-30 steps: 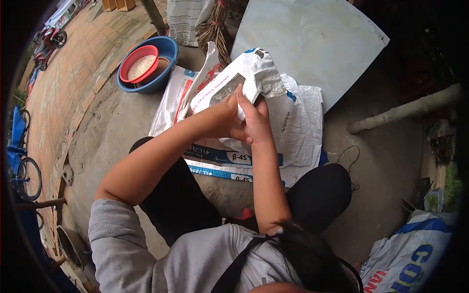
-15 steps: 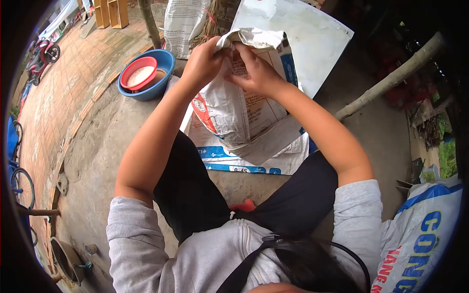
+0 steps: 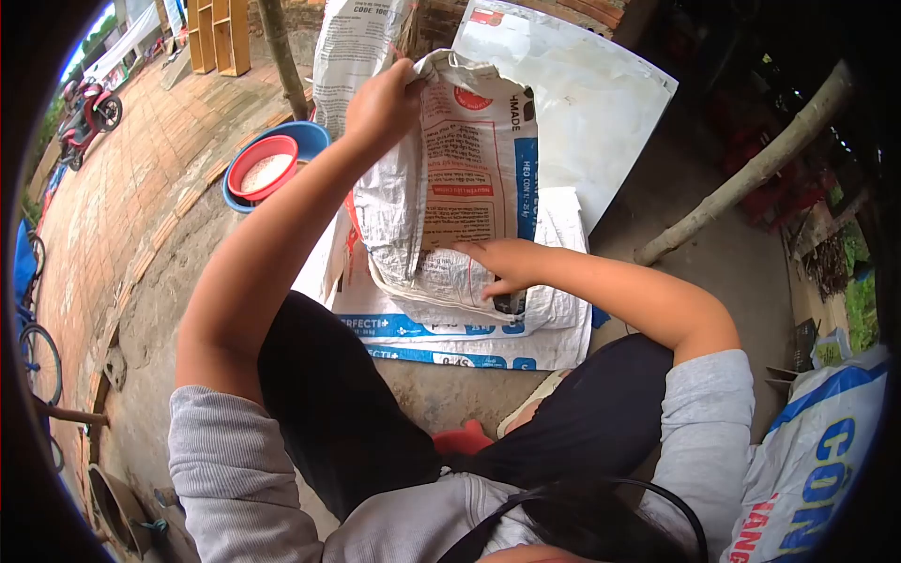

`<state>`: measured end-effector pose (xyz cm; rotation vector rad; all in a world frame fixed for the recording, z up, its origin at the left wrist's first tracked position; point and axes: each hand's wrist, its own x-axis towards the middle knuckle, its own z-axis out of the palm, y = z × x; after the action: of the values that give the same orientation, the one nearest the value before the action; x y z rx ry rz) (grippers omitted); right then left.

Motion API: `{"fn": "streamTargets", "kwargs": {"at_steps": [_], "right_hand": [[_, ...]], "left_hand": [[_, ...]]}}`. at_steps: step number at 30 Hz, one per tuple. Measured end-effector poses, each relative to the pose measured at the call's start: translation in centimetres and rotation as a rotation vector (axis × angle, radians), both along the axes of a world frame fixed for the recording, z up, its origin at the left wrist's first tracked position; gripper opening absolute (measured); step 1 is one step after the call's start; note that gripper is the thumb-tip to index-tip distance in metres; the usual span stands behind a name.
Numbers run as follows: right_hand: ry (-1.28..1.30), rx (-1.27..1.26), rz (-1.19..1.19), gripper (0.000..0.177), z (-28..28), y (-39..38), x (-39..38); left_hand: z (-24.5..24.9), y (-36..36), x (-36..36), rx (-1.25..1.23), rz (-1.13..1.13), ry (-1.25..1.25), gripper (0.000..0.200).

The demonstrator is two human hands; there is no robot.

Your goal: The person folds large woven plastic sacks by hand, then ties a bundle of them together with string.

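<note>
A printed white woven sack [image 3: 460, 169] with red text and a blue stripe stands partly raised in front of me, its rolled edge at the top. My left hand [image 3: 383, 101] is closed on the sack's upper left edge. Low on the sack, near its right side, my right hand [image 3: 511, 266] rests with fingers apart; some fingertips are hidden at the sack's surface. More flattened sacks [image 3: 563, 324] with blue bands lie beneath it on the ground, between my knees.
Behind the sack lies a white board [image 3: 601, 103]. A blue basin [image 3: 314, 138] holds a red bowl [image 3: 282, 150] at the left. A wooden pole [image 3: 741, 169] slants at the right, above a large printed sack [image 3: 817, 450]. A motorbike [image 3: 86, 117] stands far left.
My right hand has left the sack's top edge and moved down to its lower right part, fingers spread. The sack now shows more of its printed face. My left hand moved slightly left and up.
</note>
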<state>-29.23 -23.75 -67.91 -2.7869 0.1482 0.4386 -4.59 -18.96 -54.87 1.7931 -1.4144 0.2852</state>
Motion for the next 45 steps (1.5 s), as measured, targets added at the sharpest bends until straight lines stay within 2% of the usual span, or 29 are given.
{"fn": "streamTargets", "kwargs": {"at_steps": [1,3,5,7,8,14,17,19,20,21,23,24,26,28,29,30,31,32,34,35,37,38,39,40,41,43,44,45], "right_hand": [[0.008,0.01,0.019,0.08,0.0,-0.5,0.7],[0.193,-0.098,-0.05,0.066,-0.2,-1.6,1.9],[-0.058,-0.073,0.061,0.059,-2.7,-7.3,1.7],[-0.123,-0.117,-0.014,0.051,-2.3,-10.8,1.1],[-0.066,-0.15,-0.083,0.05,-1.4,-12.2,0.8],[0.056,-0.117,-0.286,0.031,-0.8,-19.0,-0.9],[0.174,-0.078,-0.294,0.029,-3.1,-20.9,-3.3],[0.27,-0.142,-0.267,0.029,-5.0,-21.6,-5.6],[0.389,-0.123,-0.335,0.028,-5.8,-22.2,-6.6],[0.385,-0.12,-0.333,0.028,-6.6,-23.3,-7.8],[0.533,-0.293,-0.336,0.032,-8.4,-24.9,-9.7],[0.537,-0.295,-0.332,0.032,-9.2,-25.3,-9.6],[0.841,-0.252,-0.477,0.051,-9.8,-26.7,-9.6],[0.72,-0.262,-0.495,0.078,-7.5,-24.4,-7.5],[0.595,-0.138,-0.545,0.092,-4.0,-21.7,-5.5],[0.316,-0.082,-0.563,0.098,-6.4,-23.4,-5.4],[0.054,-0.097,-0.504,0.106,-5.7,-22.2,-4.1],[-0.104,-0.032,-0.546,0.113,-4.7,-21.1,-2.6],[-0.406,0.097,-0.647,0.12,-2.8,-18.4,0.0],[-0.407,0.092,-0.647,0.12,-3.4,-19.1,0.8],[-0.88,-0.129,-0.522,0.124,-5.1,-21.1,2.6],[-0.88,-0.133,-0.523,0.124,-4.9,-21.7,2.2],[-0.853,-0.161,-0.614,0.115,-3.3,-21.3,2.0],[-0.826,-0.186,-0.705,0.107,-2.4,-21.3,1.8],[-0.831,-0.185,-0.705,0.107,-1.8,-21.2,1.3],[-0.6,-0.07,-0.689,0.082,-1.2,-21.6,-0.4],[-0.558,-0.075,-0.664,0.053,-1.2,-21.4,-1.2],[-0.563,-0.071,-0.661,0.053,-2.4,-22.5,-1.7]], "left_hand": [[-1.6,0.5,-0.4,0.028,0.033,-0.027,0.026],[-3.8,2.2,-0.4,0.137,0.019,-0.085,0.024],[-3.3,2.7,1.2,0.165,0.051,-0.081,0.019],[-3.5,3.3,3.6,0.131,0.085,-0.071,0.019],[-4.6,3.0,5.3,0.105,0.146,-0.121,0.019],[-8.1,2.5,12.9,0.045,0.287,0.115,0.023],[-7.9,2.4,15.5,-0.001,0.384,0.195,0.023],[-8.2,2.8,16.5,-0.032,0.435,0.264,0.022],[-8.1,3.0,16.8,-0.108,0.451,0.181,0.023],[-7.9,3.2,16.9,-0.182,0.468,0.097,0.023],[-7.3,3.4,15.6,-0.153,0.478,0.108,0.021],[-7.0,3.6,14.2,-0.22,0.366,0.087,0.02],[-6.5,3.1,12.1,-0.387,0.173,-0.041,0.016],[-5.0,3.1,9.1,-0.381,0.091,-0.061,0.016],[-4.4,3.2,8.1,-0.371,0.007,-0.088,0.016],[-4.3,3.0,7.9,-0.422,-0.091,-0.195,0.017],[-3.8,3.3,6.8,-0.422,-0.094,-0.192,0.017],[-3.2,3.5,5.5,-0.403,-0.183,-0.132,0.019],[-2.1,4.1,3.8,-0.389,-0.273,-0.075,0.021],[-1.8,4.4,3.2,-0.387,-0.258,-0.082,0.022],[-1.4,4.5,2.6,-0.387,-0.246,-0.087,0.024],[-1.2,4.7,2.8,-0.387,-0.253,-0.031,0.025],[-1.1,4.9,3.3,-0.385,-0.26,0.023,0.026],[-0.8,4.9,4.4,-0.47,-0.341,-0.021,0.029],[-1.4,4.8,4.7,-0.612,-0.398,0.014,0.032],[-0.4,6.0,5.7,-0.63,-0.19,-0.225,0.035],[0.0,6.3,5.8,-0.628,-0.189,-0.232,0.035],[0.5,6.6,5.9,-0.645,-0.154,-0.233,0.03]]}}
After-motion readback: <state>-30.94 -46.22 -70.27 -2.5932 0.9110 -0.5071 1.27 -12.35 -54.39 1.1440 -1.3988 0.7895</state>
